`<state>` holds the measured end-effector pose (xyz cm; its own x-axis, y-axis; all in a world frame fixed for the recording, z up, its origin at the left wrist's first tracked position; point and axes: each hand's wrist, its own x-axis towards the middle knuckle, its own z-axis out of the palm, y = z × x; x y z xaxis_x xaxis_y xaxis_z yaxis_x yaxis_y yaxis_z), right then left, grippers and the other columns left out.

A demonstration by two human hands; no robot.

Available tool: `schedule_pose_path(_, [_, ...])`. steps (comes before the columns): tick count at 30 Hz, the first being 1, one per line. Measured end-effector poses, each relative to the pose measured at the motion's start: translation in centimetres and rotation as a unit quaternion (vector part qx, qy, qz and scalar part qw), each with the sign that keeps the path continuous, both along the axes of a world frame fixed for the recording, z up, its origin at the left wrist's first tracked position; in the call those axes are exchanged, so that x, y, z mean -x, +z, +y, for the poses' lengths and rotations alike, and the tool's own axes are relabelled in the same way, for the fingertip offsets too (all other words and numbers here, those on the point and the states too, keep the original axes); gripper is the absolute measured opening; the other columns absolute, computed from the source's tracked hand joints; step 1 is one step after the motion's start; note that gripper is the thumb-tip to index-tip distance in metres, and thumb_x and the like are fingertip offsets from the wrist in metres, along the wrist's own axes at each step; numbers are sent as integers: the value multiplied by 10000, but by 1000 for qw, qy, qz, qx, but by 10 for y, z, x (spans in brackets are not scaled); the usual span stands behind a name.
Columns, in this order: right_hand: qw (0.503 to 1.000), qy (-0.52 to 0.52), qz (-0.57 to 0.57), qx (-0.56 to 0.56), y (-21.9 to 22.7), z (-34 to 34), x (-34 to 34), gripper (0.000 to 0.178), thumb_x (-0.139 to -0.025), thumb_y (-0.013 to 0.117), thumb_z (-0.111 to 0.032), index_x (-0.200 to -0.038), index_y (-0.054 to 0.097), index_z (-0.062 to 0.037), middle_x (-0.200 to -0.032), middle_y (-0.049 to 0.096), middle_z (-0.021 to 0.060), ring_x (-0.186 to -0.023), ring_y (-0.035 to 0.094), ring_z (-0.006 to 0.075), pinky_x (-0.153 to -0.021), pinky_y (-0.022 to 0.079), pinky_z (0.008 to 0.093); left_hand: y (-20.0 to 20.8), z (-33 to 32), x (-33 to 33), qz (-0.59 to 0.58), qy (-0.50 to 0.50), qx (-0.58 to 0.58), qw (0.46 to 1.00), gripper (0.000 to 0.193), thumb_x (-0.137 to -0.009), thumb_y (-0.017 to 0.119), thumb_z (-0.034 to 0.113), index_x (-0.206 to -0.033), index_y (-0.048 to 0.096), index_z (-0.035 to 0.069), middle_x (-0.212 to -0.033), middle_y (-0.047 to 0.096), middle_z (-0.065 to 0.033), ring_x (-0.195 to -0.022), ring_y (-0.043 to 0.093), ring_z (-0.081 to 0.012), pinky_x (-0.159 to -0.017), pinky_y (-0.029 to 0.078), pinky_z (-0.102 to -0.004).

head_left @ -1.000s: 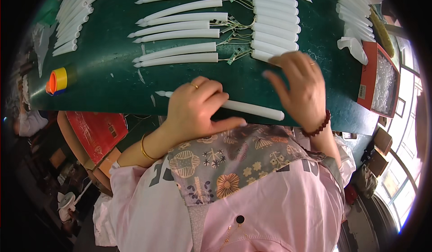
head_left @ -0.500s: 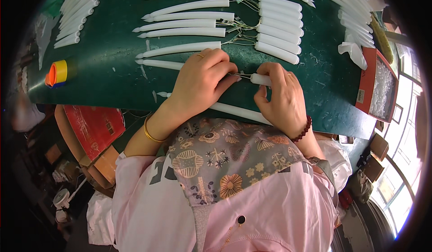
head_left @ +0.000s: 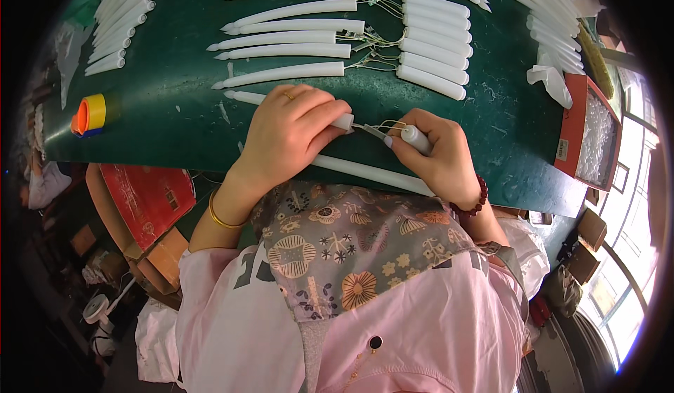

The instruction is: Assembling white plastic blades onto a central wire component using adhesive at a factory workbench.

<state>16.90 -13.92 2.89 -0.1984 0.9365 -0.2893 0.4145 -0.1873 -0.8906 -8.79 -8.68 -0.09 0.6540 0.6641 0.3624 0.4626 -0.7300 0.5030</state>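
My left hand is closed around a slim white flame-tipped electric candle, whose blunt end sticks out past my fingers. From that end, thin wires and a small narrow strip lead to a short white cylinder. My right hand grips this cylinder, with thumb and fingertips at the strip. Below both hands, a white candle tube lies along the table's near edge, partly behind my left hand. Beyond them, several candles lie in a row, wired to short white cylinders.
The dark green table holds a yellow and orange tape roll at left. White tubes fill the far left, and more the far right. A red box of clear pieces sits at the right edge. A red carton stands below the table.
My left hand has shifted left, and the candle's blunt end now shows. The cylinder in my right hand has turned toward the camera, and the strip and wires are exposed. The near tube has slid slightly right.
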Motion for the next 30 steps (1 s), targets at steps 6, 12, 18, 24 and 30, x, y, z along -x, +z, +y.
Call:
schedule_pose_path(6, [991,-1,93,98,8,6,-4,106,-924,742,-78,-906,681,7,-784,587,-32,-724,466,49,-653,392,242,12,-14,-10,-17,9,31,999,356,-766,841,111,-1104,736,82,-993,699,-53,-853,679,-274,-771,523,-386])
schedule_pose_path(12, [988,12,101,113,8,8,-7,100,-923,737,-76,-893,676,-3,-787,591,-41,-718,458,41,-643,376,237,13,-15,-9,-21,24,24,999,374,-778,834,127,-1135,730,80,-976,686,-49,-816,653,-268,-737,496,-395])
schedule_pose_path(18, [985,11,132,110,4,4,-7,97,-923,738,-76,-889,678,-8,-788,594,-40,-730,457,38,-643,369,235,16,-12,-11,-3,12,6,1000,371,-775,831,121,-1130,731,75,-983,679,-42,-815,643,-261,-737,488,-385])
schedule_pose_path(24, [986,52,111,110,4,7,1,126,-925,754,-102,-908,695,8,-793,627,-22,-747,491,52,-683,424,246,11,-13,-17,2,-58,12,998,354,-783,847,216,-1079,703,86,-890,597,-19,-761,598,-226,-670,452,-364])
schedule_pose_path(30, [977,176,118,22,8,14,-3,325,-957,745,-169,-1200,635,15,-926,643,65,-810,535,115,-779,487,284,26,-18,-19,-8,25,36,999,360,-695,843,340,-838,611,105,-799,550,-37,-684,548,-239,-598,408,-354])
